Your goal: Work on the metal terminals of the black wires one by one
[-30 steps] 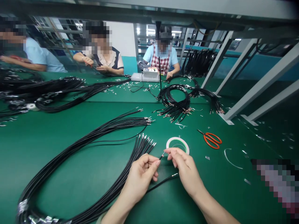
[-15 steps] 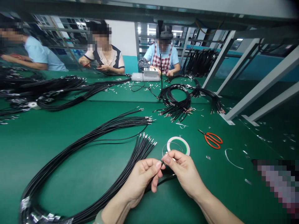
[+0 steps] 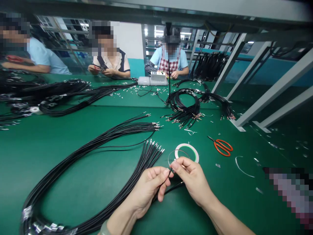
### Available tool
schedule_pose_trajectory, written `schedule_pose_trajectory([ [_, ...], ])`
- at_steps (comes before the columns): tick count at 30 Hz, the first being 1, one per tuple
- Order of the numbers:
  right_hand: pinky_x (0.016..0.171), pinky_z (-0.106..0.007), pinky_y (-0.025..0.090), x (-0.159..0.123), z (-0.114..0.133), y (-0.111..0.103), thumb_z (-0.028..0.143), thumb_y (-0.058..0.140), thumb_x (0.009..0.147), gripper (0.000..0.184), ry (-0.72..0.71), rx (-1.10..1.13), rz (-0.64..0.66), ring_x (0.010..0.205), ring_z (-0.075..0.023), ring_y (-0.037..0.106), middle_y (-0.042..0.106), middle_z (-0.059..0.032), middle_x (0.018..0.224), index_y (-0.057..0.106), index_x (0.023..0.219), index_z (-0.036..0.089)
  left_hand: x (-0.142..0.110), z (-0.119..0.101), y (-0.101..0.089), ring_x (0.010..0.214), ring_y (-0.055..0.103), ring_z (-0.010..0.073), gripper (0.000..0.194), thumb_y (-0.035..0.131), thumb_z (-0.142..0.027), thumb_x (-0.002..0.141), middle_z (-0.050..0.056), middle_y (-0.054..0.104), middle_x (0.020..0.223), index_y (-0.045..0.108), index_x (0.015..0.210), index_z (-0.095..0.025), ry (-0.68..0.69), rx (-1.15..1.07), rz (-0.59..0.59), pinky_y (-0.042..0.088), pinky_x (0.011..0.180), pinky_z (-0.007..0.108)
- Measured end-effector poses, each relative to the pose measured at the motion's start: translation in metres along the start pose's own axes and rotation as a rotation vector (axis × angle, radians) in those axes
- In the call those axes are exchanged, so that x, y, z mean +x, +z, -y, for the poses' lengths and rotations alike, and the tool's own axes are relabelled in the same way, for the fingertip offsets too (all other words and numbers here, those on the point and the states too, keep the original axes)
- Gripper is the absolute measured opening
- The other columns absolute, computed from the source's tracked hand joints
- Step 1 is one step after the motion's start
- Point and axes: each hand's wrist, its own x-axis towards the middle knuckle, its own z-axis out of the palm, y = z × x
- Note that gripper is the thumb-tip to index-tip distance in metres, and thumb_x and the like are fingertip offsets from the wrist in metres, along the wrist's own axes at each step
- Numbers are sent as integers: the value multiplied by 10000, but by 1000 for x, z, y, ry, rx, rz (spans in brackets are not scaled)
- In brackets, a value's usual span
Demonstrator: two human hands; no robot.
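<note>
left hand (image 3: pixel 154 182): closed in a pinch, thumb against forefinger, on a black cable (image 3: pixel 170 171) close to its tip. right hand (image 3: pixel 192 174): thumb and fingertips pressed together on the end of the same cable, the two hands nearly meeting. the tip is mostly covered by the fingers. a thin pale strand (image 3: pixel 169 155) loops up beside the right fingertips; whether they grip it cannot be told.

a tape roll (image 3: pixel 196 154), white with a green inner ring, lies flat on the green bench (image 3: pixel 73 186) just beyond the right hand and is partly hidden by it. a second cable (image 3: pixel 175 186) runs beneath the hands, its end near the right hand.

a large cable bundle (image 3: pixel 80 151) curves in a wide u to the left of the hands, its metal-tipped ends pointing toward the middle of the bench and silvery wrapping (image 3: pixel 26 212) around its bend. orange-handled scissors (image 3: pixel 223 147) lie to the right of the tape roll, well apart from the hands. a curved pale strip (image 3: pixel 241 168) and small clear scraps (image 3: pixel 217 165) lie nearby.

farther back, a coil of black cables (image 3: pixel 198 104) sits left of the grey metal legs (image 3: pixel 255 94). a white box (image 3: pixel 157 76) stands behind it. more black cables (image 3: pixel 61 91) and a small white roll (image 3: pixel 36 110) occupy the far left. across the bench, a person in a checked apron (image 3: pixel 174 63) and two other people (image 3: pixel 111 62) work with their hands.
</note>
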Motion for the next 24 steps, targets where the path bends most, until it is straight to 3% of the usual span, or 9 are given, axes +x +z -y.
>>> schedule_pose_trajectory([
  [4,599,-240,378,2,-3,0,391,636,884,279,-4,-22,-21,613,-125,510,627,2,644,665,722,166,0,0,1,351,383,2,252,682,-347,846,-25,570,573,697,800,-100,1,1,14,294,344,117],
  [9,550,-256,334,4,-4,-4,484,429,972,487,74,33,-15,564,-119,447,644,-43,673,741,839,133,0,-2,1,349,335,-1,259,647,-351,874,-44,527,547,678,803,-104,7,4,20,287,333,105],
  [16,575,-245,362,4,-1,-4,431,567,919,323,27,-34,16,590,-119,472,636,-11,676,731,852,162,0,-3,3,357,297,-4,256,674,-349,852,-59,495,538,671,796,-100,-20,-25,30,277,313,91],
  [20,646,-250,411,4,-1,-1,388,681,844,258,-10,-38,-28,656,-143,551,629,-1,643,704,720,162,1,-1,5,343,413,3,280,697,-376,829,-44,545,535,675,794,-99,14,21,-1,347,337,97],
  [24,550,-238,365,5,-5,-2,442,572,911,345,15,-40,-72,556,-113,476,602,0,631,740,818,156,3,3,3,390,567,59,281,732,-372,796,-4,629,556,678,800,-96,50,84,-28,437,374,126],
])
